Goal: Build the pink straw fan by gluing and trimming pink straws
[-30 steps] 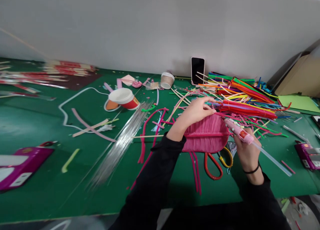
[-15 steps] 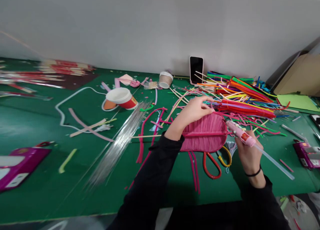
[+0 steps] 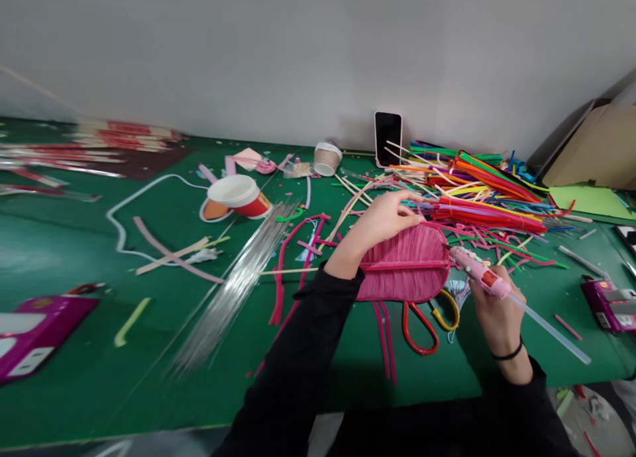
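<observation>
My left hand [image 3: 380, 225] rests on the upper edge of a pink ribbed leaf-shaped piece [image 3: 405, 269] lying on the green table [image 3: 99, 351], its fingers pinching the rim. My right hand [image 3: 499, 311] grips a pink glue gun [image 3: 479, 271] with a clear glue stick sticking out behind; its nozzle touches the right tip of the leaf piece. Scissors with red and yellow handles [image 3: 427, 321] lie just under the piece.
A big heap of coloured pipe cleaners [image 3: 477, 192] lies at the back right, with a phone [image 3: 387, 138] leaning on the wall. A tipped paper cup [image 3: 238, 195], a bundle of silver wires [image 3: 238, 285], pink strips, magenta boxes [image 3: 34, 331] [image 3: 609, 304] and cardboard [image 3: 596, 152] surround the work.
The glue gun's nozzle has moved slightly down along the right tip of the leaf piece. My left hand keeps its hold on the upper edge. The view has shifted a little.
</observation>
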Available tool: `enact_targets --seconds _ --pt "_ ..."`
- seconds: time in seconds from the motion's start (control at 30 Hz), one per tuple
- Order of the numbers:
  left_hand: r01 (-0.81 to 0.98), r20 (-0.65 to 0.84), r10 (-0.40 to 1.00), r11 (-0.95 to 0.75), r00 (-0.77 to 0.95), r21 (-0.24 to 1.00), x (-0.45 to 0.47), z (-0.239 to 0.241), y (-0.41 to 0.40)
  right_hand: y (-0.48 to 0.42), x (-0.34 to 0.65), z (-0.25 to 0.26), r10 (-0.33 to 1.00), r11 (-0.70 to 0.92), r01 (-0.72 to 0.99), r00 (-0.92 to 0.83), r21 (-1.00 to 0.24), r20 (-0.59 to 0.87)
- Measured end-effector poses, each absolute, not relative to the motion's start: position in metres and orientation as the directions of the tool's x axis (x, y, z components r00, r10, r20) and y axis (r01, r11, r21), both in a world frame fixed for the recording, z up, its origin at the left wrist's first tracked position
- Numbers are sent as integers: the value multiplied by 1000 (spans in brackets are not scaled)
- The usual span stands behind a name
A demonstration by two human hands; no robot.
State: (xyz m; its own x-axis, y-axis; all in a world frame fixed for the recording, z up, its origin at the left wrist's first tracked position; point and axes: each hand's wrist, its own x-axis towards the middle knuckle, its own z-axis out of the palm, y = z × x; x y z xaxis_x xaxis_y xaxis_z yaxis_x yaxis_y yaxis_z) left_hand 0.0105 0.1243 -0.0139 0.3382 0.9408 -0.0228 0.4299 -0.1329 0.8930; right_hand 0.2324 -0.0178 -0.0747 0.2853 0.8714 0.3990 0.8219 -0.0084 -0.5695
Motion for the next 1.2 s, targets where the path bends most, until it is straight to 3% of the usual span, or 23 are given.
enact_targets --seconds 0.6,1.2 --pt "447 -26 938 -140 347 884 12 -10 121 -13 227 -69 848 15 819 293 -573 442" --pt "447 -22 934 -150 356 882 13 -5 118 -13 229 -68 849 32 882 224 -470 479"
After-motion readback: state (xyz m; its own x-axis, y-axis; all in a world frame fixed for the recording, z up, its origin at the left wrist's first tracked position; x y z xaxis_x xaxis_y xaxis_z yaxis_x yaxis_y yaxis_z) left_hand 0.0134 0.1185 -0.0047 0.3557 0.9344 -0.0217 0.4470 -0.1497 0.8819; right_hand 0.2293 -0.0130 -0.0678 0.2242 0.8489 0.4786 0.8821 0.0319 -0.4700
